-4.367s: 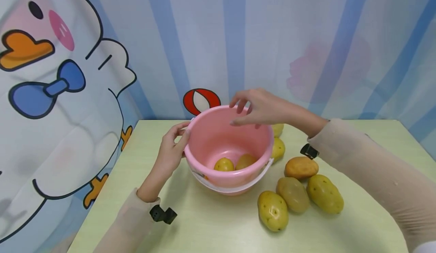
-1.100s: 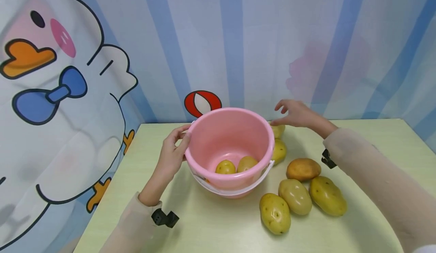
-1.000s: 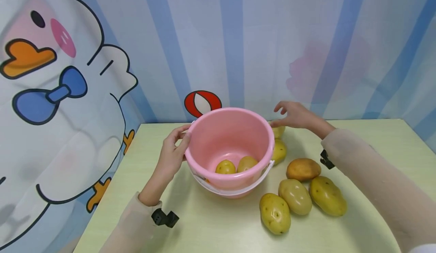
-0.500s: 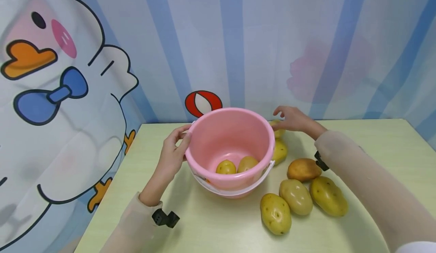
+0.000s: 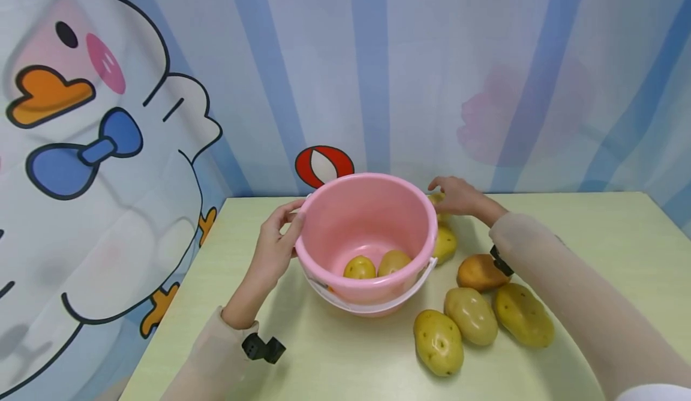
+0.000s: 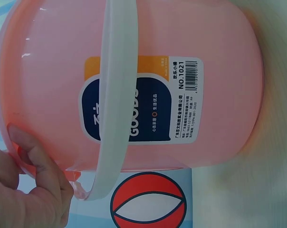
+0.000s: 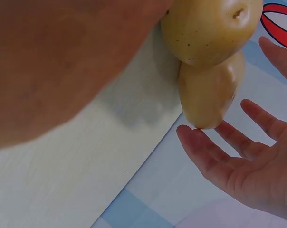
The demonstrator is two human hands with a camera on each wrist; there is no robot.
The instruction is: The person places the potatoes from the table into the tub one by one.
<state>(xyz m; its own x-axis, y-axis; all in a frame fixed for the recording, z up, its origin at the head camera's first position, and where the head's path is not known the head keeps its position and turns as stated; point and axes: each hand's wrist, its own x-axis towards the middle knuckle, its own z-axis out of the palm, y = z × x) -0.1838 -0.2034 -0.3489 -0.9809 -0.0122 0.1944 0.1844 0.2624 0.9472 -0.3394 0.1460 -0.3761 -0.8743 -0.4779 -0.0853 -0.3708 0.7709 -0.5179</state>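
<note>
My left hand (image 5: pixel 274 246) grips the left rim of a pink bucket (image 5: pixel 367 209), thumb over the edge. Inside the bucket lie two potatoes, a yellow potato (image 5: pixel 359 267) and a paler potato (image 5: pixel 393 262). My right hand (image 5: pixel 461 196) is behind the bucket's right side, beside the farthest potato (image 5: pixel 435 198), which is partly covered by hand and bucket. In the right wrist view its fingers (image 7: pixel 205 156) are spread, with fingertips right at the end of that potato (image 7: pixel 207 97). A nearer potato (image 5: pixel 445 245) lies against the bucket's side.
Right of the bucket lie a brownish-orange potato (image 5: pixel 482 272) and several yellowish potatoes, among them a front potato (image 5: pixel 439 342). The bucket's white handle (image 6: pixel 116 85) hangs down its front, across a label (image 6: pixel 186 99). A printed cloth backdrop (image 5: pixel 421 89) stands behind the table (image 5: pixel 345 359).
My right hand has gone from above the bucket to its far right side, then down and slightly left to the farthest potato. The left hand keeps its hold on the rim.
</note>
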